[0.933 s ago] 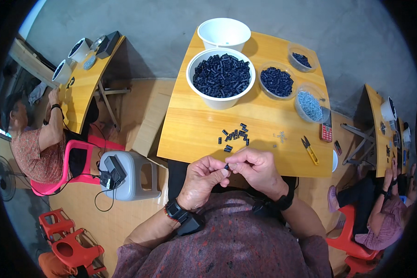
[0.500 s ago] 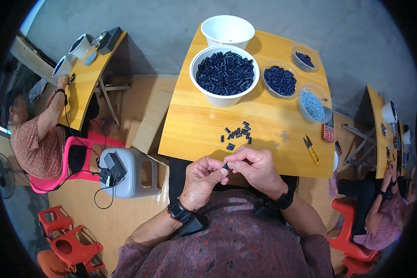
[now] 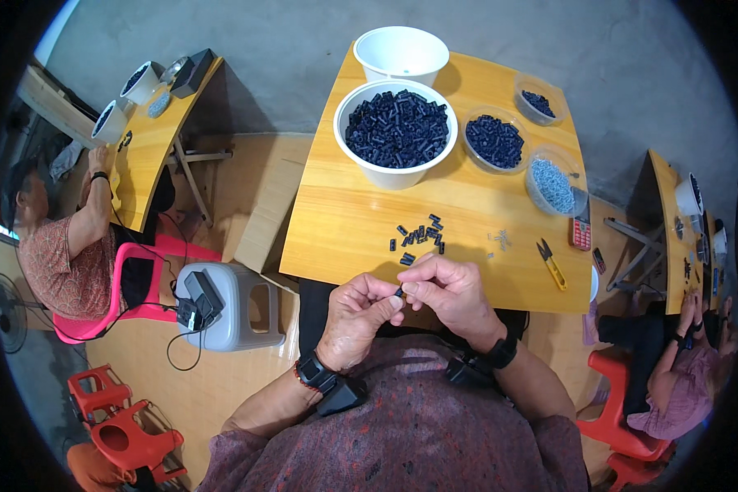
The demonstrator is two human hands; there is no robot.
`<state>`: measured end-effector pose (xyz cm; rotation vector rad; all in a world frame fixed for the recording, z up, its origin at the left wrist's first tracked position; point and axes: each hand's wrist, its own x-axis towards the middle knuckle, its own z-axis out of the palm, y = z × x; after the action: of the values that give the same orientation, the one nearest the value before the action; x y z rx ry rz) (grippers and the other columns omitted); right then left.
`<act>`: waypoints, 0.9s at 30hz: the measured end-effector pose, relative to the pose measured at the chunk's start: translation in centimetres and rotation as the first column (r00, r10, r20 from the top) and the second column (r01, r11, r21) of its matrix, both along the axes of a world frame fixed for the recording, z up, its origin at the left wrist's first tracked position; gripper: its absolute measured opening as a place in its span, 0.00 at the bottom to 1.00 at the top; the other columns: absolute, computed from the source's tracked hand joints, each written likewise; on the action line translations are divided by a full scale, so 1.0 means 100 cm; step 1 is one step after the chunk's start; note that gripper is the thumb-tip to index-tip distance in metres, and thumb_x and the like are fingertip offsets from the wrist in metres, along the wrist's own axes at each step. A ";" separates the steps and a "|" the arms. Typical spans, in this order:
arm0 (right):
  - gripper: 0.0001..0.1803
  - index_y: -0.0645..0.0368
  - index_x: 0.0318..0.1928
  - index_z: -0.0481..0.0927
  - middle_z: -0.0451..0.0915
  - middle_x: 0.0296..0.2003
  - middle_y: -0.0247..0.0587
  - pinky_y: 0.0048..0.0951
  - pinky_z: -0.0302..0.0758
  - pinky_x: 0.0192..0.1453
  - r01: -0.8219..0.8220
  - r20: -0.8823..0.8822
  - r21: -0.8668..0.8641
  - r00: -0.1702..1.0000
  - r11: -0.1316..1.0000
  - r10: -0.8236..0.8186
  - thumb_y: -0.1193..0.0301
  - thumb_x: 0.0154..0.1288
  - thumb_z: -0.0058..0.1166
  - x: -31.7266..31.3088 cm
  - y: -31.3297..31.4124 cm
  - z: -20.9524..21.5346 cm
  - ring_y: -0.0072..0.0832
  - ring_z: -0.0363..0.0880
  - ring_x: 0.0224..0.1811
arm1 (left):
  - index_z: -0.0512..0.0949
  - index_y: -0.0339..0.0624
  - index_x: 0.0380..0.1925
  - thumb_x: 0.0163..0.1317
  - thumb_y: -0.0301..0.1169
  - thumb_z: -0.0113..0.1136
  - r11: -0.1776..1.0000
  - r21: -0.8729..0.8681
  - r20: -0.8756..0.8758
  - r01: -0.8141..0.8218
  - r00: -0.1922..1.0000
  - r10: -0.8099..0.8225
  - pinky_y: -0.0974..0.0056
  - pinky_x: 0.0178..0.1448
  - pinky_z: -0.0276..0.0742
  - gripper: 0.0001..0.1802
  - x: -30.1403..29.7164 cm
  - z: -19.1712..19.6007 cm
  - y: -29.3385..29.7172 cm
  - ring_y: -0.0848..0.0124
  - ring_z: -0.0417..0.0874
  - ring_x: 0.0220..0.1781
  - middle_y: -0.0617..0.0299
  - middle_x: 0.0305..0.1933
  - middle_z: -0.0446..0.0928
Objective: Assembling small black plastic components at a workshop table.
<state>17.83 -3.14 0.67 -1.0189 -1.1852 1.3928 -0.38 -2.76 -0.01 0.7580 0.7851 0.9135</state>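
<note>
My left hand [image 3: 357,318] pinches a small black plastic piece [image 3: 400,292] in front of the table's near edge. The fingertips of my right hand [image 3: 451,293] close on the same piece from the other side, and cover most of it. Just beyond my fingers, several loose black plastic pieces [image 3: 419,235] lie scattered on the yellow table [image 3: 353,234]. To their right is a small heap of tiny silvery screws or pins [image 3: 500,239], too small to make out well. Yellow-handled thread snips [image 3: 552,265] lie farther right.
A white bucket [image 3: 343,146] full of black pieces stands before another white bucket [image 3: 371,64]. Clear tubs hold black pieces [image 3: 494,142], [image 3: 538,103] and silvery screws [image 3: 553,185]. A red calculator-like device [image 3: 580,234] lies by the right edge. Co-workers sit left [image 3: 70,262] and right [image 3: 682,394].
My hands stay almost in place, with only slight finger movement around the black piece. The co-worker on the left has drawn a hand back toward the body.
</note>
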 end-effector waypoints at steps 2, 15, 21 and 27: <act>0.06 0.68 0.43 0.83 0.81 0.34 0.37 0.19 0.78 0.36 -0.008 -0.008 -0.011 1.000 1.000 0.007 0.82 0.65 0.59 0.001 0.001 0.005 0.18 0.79 0.31 | 0.78 0.34 0.37 0.65 0.18 0.61 0.999 0.033 -0.023 -0.008 1.000 0.009 0.72 0.38 0.80 0.03 0.001 0.005 0.000 0.77 0.80 0.32 0.59 0.34 0.82; 0.06 0.68 0.42 0.83 0.80 0.35 0.38 0.19 0.78 0.36 0.017 -0.013 0.027 1.000 0.999 -0.017 0.83 0.66 0.57 0.000 -0.001 0.000 0.18 0.80 0.31 | 0.77 0.34 0.35 0.65 0.19 0.61 0.997 0.076 -0.068 -0.026 0.997 0.031 0.70 0.39 0.80 0.02 0.004 0.002 0.002 0.74 0.82 0.32 0.55 0.35 0.83; 0.06 0.66 0.42 0.84 0.79 0.35 0.35 0.18 0.77 0.36 -0.060 -0.065 -0.051 0.996 0.997 0.057 0.83 0.66 0.57 0.001 -0.001 -0.008 0.17 0.79 0.30 | 0.77 0.34 0.36 0.64 0.18 0.61 0.998 0.056 -0.050 -0.009 0.999 0.012 0.70 0.39 0.80 0.03 0.003 -0.001 0.001 0.73 0.82 0.34 0.55 0.35 0.83; 0.10 0.66 0.47 0.84 0.81 0.35 0.35 0.19 0.77 0.39 -0.085 0.036 -0.018 0.996 0.996 0.086 0.82 0.65 0.58 0.011 -0.002 0.001 0.17 0.80 0.34 | 0.78 0.35 0.38 0.66 0.19 0.59 0.987 -0.146 0.115 0.059 0.992 -0.042 0.68 0.38 0.81 0.03 0.002 0.004 0.011 0.71 0.83 0.32 0.56 0.35 0.83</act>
<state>18.95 -3.30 0.80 -1.0192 -1.2594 1.4580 -0.17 -1.70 0.41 0.5882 0.7241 0.8341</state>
